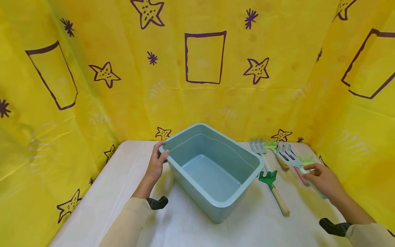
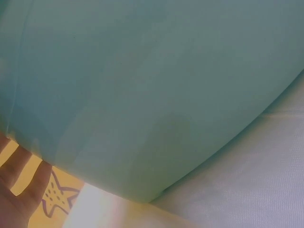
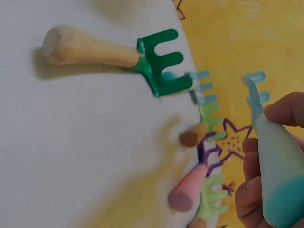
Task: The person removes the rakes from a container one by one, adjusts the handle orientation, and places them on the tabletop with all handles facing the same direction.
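My left hand [image 1: 156, 164] grips the left corner of a blue-green plastic tub [image 1: 192, 193], thumb over the rim and fingers against the outside. Nothing lies inside the tub. In the left wrist view its wall fills most of the picture, with fingers [image 2: 35, 187] at the lower left. My right hand [image 1: 324, 180] holds a light blue hand fork [image 1: 295, 162] by its pale handle [image 3: 280, 161], prongs pointing away, above other tools at the right. Nearest the tub's right side lies a dark green hand fork [image 1: 268, 177] with a wooden handle.
Behind it lie another light blue fork [image 1: 258, 147] and a light green rake [image 1: 271, 145]. A pink-handled purple tool [image 1: 301, 177] and a second light green one [image 1: 306, 160] lie partly under the held fork. Yellow patterned cloth [image 1: 203, 103] walls the white tabletop [image 1: 129, 164].
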Motion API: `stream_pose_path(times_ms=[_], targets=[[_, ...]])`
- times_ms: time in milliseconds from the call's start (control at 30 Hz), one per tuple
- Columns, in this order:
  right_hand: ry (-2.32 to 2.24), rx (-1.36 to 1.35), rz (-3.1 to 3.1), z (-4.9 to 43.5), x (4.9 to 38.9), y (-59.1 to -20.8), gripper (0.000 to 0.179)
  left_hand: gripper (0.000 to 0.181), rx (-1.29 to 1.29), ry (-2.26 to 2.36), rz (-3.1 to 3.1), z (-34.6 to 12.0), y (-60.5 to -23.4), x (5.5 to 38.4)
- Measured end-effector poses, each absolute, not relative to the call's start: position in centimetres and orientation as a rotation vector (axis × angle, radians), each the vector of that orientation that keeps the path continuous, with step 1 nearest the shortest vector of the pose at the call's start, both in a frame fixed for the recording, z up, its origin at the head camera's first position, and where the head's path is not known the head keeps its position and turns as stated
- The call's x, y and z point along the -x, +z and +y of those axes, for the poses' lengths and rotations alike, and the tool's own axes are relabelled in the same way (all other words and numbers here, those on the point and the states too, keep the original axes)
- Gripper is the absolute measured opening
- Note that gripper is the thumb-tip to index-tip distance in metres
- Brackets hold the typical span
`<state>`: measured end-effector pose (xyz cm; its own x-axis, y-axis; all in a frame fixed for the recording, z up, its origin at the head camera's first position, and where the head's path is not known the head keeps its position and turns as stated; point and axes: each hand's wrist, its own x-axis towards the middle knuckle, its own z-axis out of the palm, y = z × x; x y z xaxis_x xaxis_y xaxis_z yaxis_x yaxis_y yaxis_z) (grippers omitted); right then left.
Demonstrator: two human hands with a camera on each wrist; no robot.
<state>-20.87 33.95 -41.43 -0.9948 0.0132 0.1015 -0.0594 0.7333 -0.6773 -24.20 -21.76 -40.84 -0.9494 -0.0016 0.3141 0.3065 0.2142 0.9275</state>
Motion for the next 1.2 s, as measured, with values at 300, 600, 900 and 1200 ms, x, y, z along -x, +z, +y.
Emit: stream_pose_path(times_ms=[300, 600, 900, 1200], targets=[[1.036, 0.036, -2.823, 36.2, 19.1, -43.1, 0.039, 0.044, 0.291, -1.790, -2.258, -21.5, -39.9, 23.6], [0.981, 0.078, -2.845, 38.3, 17.3, -44.7, 0.042, 0.042, 0.298, -1.807, -2.215, -22.4, -42.6, 25.7], [1.021, 0.178, -2.882, 39.4, 15.1, -46.1, 0.043, 0.042, 0.319, -1.796, -2.203, -22.5, -42.7, 25.8], [1.000, 0.331, -2.938, 40.5, 13.6, -47.8, 0.049, 0.044, 0.314, -1.833, -2.206, -21.9, -41.2, 24.8]])
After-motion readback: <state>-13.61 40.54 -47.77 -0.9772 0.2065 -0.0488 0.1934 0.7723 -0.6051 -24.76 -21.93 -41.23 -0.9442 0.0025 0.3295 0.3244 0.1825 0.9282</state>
